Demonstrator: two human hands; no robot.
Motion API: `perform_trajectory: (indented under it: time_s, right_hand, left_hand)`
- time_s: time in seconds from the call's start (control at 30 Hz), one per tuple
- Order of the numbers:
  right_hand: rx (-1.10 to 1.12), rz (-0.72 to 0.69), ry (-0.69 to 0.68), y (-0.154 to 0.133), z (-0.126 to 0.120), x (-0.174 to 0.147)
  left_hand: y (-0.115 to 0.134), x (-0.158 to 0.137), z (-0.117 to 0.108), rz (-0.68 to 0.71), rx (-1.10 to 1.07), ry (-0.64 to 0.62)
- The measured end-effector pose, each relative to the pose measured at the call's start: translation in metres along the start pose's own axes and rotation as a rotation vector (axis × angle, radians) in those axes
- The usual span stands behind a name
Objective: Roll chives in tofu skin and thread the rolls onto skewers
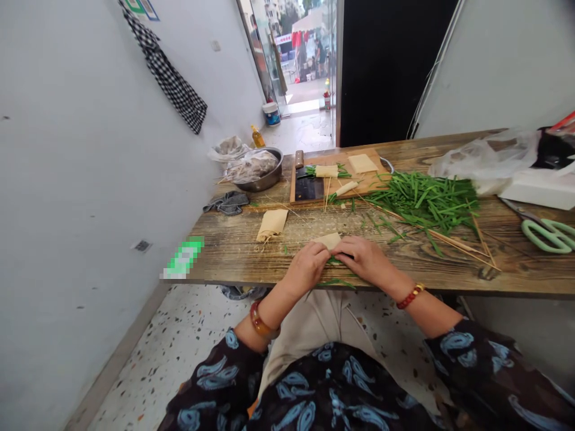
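A thin tan tofu sheet [329, 240] lies near the table's front edge, with green chive pieces [333, 260] at its near side. My left hand [308, 264] pinches the sheet's left near edge, fingers bent. Closed on the right near edge is my right hand [363, 257], its thumb and fingers pressed together. The fingers partly hide the chives. Left of my hands rests a stack of tofu sheets [272, 224]. Beyond them, a rolled tofu sheet with chives [347, 190] and a skewered roll [326, 172] sit by the cutting board.
The wooden cutting board [294, 193] carries a cleaver [309, 184] and another sheet [363, 163]. A chive heap [424, 200], bamboo skewers [462, 244] and scissors [548, 233] are to the right. At the back left stand a metal bowl [272, 176] and a grey cloth [227, 203].
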State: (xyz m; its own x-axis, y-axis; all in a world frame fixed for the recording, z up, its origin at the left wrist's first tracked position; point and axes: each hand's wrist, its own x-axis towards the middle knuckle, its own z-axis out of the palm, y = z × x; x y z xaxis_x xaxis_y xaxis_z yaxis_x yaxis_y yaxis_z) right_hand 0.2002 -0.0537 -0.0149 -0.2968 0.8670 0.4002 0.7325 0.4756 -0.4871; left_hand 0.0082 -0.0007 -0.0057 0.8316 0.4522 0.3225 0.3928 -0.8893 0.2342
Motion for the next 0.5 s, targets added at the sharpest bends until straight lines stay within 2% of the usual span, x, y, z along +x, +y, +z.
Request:
perform_trajectory:
  time_s: [0.23, 0.37, 0.5]
  right_hand:
    - [0.009, -0.070, -0.033, 0.002, -0.003, -0.003]
    - [0.066, -0.072, -0.063, 0.006, -0.006, -0.003]
    - [0.119, -0.102, -0.085, 0.007, -0.013, -0.004]
  left_hand:
    - [-0.001, -0.005, -0.010, 0.071, -0.088, -0.097]
    - [-0.002, -0.004, -0.008, 0.085, 0.023, -0.123]
    - [-0.003, 0.000, -0.002, 0.064, 0.038, -0.072]
